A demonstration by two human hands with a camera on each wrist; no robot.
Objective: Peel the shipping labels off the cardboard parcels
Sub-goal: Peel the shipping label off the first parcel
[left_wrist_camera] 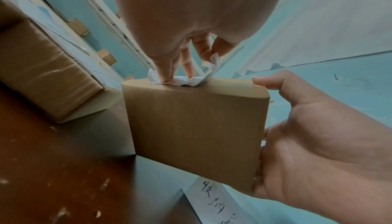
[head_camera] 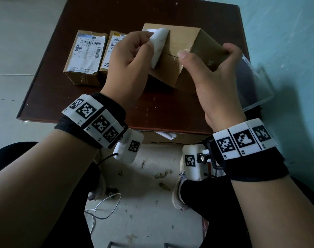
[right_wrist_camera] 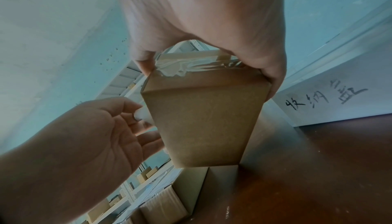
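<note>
A tilted cardboard parcel (head_camera: 179, 56) rests on the brown table (head_camera: 161, 108), raised on one edge. My right hand (head_camera: 213, 68) grips its taped right end, thumb on top (right_wrist_camera: 207, 110). My left hand (head_camera: 129, 56) pinches a white shipping label (head_camera: 158, 45) that curls up, partly peeled, from the parcel's top face. In the left wrist view the fingers (left_wrist_camera: 167, 71) press the crumpled label (left_wrist_camera: 182, 80) at the parcel's upper edge (left_wrist_camera: 195, 127). Two more parcels lie to the left, one (head_camera: 84, 58) with its printed label whole, the other (head_camera: 113, 49) half hidden behind my left hand.
A clear plastic bin (head_camera: 254, 83) stands at the table's right edge against the teal wall; a white sheet with handwriting (right_wrist_camera: 326, 100) is on it. Below the table are my feet, a white cable (head_camera: 102, 206) and paper scraps on the floor. Shelving shows in the wrist views.
</note>
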